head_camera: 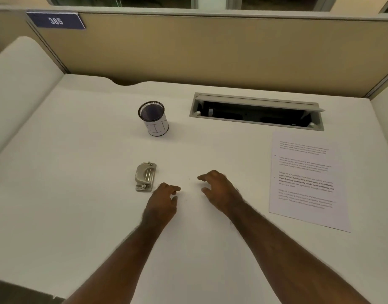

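A small silver hole punch point(145, 177) lies on the white desk point(79, 194), just left of centre. My left hand point(164, 199) hovers right beside its near end, fingers loosely curled and holding nothing. My right hand point(219, 189) is a little to the right, also loosely curled and empty, fingertips pointing left. A printed sheet of paper point(307, 181) lies flat at the right side of the desk. A black mesh pen cup point(153, 118) wrapped in white paper stands upright behind the punch; it looks empty.
A grey cable hatch point(256, 111) is open in the desk's back right. A tan partition wall point(210, 44) with a blue "385" plate point(56, 20) closes off the back. A white side surface point(20, 84) rises at the left.
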A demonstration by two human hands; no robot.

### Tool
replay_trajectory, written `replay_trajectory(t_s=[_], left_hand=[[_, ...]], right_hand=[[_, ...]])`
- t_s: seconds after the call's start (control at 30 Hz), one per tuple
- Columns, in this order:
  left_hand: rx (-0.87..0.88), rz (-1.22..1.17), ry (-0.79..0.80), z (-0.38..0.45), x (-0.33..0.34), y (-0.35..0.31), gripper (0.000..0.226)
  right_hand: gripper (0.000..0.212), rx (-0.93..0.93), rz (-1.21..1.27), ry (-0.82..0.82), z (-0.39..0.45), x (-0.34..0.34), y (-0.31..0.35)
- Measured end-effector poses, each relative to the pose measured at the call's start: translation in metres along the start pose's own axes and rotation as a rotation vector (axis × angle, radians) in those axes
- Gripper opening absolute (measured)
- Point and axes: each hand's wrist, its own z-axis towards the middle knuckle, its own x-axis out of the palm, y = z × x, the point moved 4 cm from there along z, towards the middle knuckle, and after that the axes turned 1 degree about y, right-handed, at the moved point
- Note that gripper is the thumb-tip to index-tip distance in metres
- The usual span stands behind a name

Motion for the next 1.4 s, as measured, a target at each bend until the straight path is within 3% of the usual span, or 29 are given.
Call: replay_trajectory(t_s=[0.13,0.43,0.63,1.0,1.4], left_hand=[[0.08,0.044,0.129,-0.006,0.007,0.002,0.034],[0.077,0.138,0.186,0.01,0.011,-0.008,0.035],[0.134,0.181,0.164,0.015,0.017,-0.01,0.027],[0.256,0.225,-0.035,0.005,0.015,-0.012,0.02],[0.324,0.305,-0.104,0.002,0.01,-0.019,0.006]], right_hand=[[0.044,0.027,-0.073,0.043,0.019,0.012,0.009],[0.047,0.046,-0.064,0.038,0.045,0.017,0.017],[0.044,0.038,-0.093,0.047,0.056,0.018,0.021],[0.018,-0.017,-0.306,0.054,0.074,0.023,0.028],[0.021,-0.065,-0.677,0.058,0.077,0.031,0.057]])
